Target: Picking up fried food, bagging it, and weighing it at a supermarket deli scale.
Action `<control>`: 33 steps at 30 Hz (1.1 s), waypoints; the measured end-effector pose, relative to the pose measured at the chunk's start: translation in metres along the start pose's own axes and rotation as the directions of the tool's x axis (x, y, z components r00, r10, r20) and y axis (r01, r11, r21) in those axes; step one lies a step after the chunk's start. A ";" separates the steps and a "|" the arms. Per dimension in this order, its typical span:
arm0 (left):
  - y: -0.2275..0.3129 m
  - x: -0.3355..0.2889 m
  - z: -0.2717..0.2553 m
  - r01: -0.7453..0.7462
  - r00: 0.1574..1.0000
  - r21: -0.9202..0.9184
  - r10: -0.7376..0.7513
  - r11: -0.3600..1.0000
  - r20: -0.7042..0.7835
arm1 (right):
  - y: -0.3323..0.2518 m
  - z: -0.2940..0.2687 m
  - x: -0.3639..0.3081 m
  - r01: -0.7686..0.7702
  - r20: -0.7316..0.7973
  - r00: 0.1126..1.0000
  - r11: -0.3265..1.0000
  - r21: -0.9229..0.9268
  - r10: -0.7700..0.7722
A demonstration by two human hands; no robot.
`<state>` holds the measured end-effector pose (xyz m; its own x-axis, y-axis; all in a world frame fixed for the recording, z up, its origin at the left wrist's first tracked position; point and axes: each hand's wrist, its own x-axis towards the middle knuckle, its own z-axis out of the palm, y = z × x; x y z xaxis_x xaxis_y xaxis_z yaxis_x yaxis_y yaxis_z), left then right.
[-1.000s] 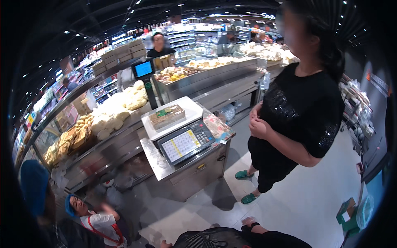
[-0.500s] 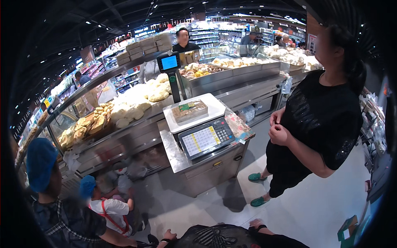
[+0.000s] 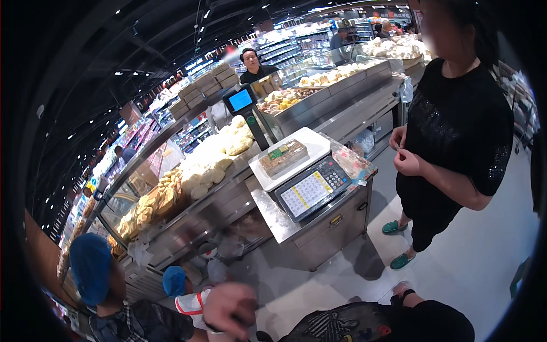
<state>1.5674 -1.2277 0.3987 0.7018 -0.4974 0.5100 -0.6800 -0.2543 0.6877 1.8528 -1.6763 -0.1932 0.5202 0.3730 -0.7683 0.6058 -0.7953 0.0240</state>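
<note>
My left hand (image 3: 231, 308) is raised at the lower edge, close to the camera and smeared by motion. A dark patch shows by its fingers, too blurred to make out. It is nearest to a child in a blue cap (image 3: 174, 281). My right hand (image 3: 402, 288) hangs low beside my dark clothes, a black band at its wrist, the fingers loose and nothing visible in them. Ahead of me, touched by neither hand, a digital scale (image 3: 310, 191) stands on a steel cabinet (image 3: 330, 239). A wrapped rectangular pack (image 3: 284, 159) with a green label lies on its white pan.
A person in black (image 3: 456, 125) stands to the right, hands together. Another in a blue cap (image 3: 91, 268) is at the left. Glass-fronted counters with heaped buns (image 3: 211, 171) and flat breads (image 3: 154, 205) run behind the scale. Another person (image 3: 250, 65) stands beyond them.
The view has tilted and swung left, so the scale sits further right. My left hand has risen from low by my body. The person in black still has both hands together.
</note>
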 end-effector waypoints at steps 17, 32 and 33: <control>0.065 0.099 0.021 -0.318 0.714 -0.425 0.509 0.847 0.481 | -0.017 -0.027 -0.075 0.008 0.020 1.000 0.997 -0.079 -0.007; 0.111 0.021 0.028 -0.448 0.644 0.535 0.673 0.717 -0.363 | 0.018 -0.037 -0.036 0.278 -0.042 0.955 0.937 -0.211 -0.293; 0.118 0.010 0.032 -0.428 0.619 0.547 0.675 0.719 -0.403 | 0.019 -0.033 -0.034 0.241 -0.022 0.967 0.942 -0.235 -0.253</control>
<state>1.4874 -1.2894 0.4682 0.0607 -0.1453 0.9875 -0.9058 -0.4236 -0.0067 1.8664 -1.6887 -0.1451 0.3629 0.5729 -0.7349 0.8374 -0.5465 -0.0125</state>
